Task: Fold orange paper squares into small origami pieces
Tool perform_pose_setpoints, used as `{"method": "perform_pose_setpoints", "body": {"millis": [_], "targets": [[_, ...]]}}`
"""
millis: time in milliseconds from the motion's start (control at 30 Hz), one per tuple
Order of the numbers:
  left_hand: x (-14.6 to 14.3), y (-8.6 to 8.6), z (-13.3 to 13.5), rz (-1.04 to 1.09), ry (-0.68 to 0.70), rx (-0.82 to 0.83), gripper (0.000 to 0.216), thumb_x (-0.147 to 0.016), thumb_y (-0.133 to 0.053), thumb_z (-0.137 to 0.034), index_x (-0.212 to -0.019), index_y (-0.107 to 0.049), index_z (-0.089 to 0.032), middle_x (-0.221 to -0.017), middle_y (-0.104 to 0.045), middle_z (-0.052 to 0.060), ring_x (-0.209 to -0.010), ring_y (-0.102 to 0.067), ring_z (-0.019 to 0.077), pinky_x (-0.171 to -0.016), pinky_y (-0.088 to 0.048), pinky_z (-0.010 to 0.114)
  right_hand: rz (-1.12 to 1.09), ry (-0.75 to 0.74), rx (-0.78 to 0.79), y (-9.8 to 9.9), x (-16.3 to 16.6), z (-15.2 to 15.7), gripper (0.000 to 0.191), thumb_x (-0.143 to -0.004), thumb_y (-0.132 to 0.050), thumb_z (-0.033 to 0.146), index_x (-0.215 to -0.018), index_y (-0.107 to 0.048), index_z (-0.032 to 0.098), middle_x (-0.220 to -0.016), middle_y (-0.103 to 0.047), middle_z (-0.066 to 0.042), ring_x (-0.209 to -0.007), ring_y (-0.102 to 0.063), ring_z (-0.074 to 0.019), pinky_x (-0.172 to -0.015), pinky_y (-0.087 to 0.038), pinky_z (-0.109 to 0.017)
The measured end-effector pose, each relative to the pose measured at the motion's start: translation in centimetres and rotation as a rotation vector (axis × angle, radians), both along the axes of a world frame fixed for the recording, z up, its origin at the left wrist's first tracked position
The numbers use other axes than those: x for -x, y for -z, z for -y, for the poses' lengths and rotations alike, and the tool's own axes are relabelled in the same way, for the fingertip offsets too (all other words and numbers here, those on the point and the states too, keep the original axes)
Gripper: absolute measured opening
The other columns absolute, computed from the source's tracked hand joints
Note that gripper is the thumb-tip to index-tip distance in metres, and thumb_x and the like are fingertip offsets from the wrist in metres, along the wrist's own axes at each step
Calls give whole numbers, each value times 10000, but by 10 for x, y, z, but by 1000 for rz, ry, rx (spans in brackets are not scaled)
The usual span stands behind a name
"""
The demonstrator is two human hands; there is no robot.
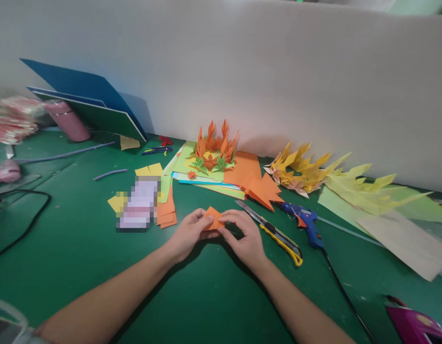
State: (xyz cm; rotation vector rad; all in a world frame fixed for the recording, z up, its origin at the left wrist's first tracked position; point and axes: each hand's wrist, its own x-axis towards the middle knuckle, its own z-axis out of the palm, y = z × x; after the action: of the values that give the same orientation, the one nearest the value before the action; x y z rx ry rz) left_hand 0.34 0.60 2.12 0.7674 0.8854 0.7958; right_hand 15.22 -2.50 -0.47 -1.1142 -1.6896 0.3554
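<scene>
A small folded square of orange paper [214, 220] is held between both hands, just above the green table. My left hand [191, 230] grips its left side, thumb on top and fingers partly hidden beneath. On the right edge, my right hand [245, 235] pinches the paper between thumb and fingertips. Left of the hands lie orange paper slips [166, 215] and a pixelated flat object [139, 203]. A yellow box cutter [280, 239] with its blade out rests just right of my right hand. Behind stands an orange folded-paper crown [217, 148] with green leaves.
A blue hot glue gun [307, 222] with a black cord lies to the right. Yellow paper crowns [301, 167] stand near the white wall. Blue and green boards [99, 112] lean behind a pink bottle [68, 122]. A magenta device [416, 322] sits at the front right corner.
</scene>
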Motion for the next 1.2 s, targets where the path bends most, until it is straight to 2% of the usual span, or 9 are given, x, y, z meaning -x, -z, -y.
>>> {"method": "perform_pose_setpoints", "body": {"millis": [133, 300, 433, 833, 1200], "targets": [[-1, 0, -1, -6, 46, 24, 173, -680, -697, -223, -783, -590, -135, -769, -642, 11, -684, -602, 101, -708, -529, 271, 6, -15, 13, 0, 0, 0, 103, -802, -597, 190, -861, -661, 244, -924, -700, -57, -887, -635, -203, -814, -475, -381], [0, 5, -3, 14, 66, -8, 201, -667, -712, -265, -792, -648, -121, -755, -650, 20, -681, -593, 101, -738, -510, 262, 7, -5, 3, 2, -1, -1, 113, -798, -605, 183, -855, -678, 247, -936, -702, -61, -886, -640, -202, -816, -475, -387], [1, 7, -2, -5, 70, -30, 222, -657, -710, -304, -775, -657, -124, -736, -654, 19, -667, -589, 107, -759, -501, 286, 17, -16, 30, 2, -2, -2, 150, -770, -639, 198, -899, -678, 264, -976, -688, -57, -917, -626, -212, -841, -468, -407], [0, 6, -1, -24, 58, -30, 267, -599, -753, -335, -733, -647, -130, -666, -597, -20, -648, -562, 89, -753, -509, 285, -36, 0, 81, 4, -2, -2, 95, -772, -624, 183, -824, -679, 241, -941, -667, -62, -899, -619, -204, -834, -474, -393], [-3, 6, 0, -30, 45, -16, 229, -628, -743, -316, -722, -649, -130, -704, -635, 0, -662, -587, 97, -766, -516, 298, -87, 73, 118, 3, -1, -2, 78, -776, -612, 213, -709, -652, 220, -823, -672, -46, -776, -604, -189, -698, -473, -331]]}}
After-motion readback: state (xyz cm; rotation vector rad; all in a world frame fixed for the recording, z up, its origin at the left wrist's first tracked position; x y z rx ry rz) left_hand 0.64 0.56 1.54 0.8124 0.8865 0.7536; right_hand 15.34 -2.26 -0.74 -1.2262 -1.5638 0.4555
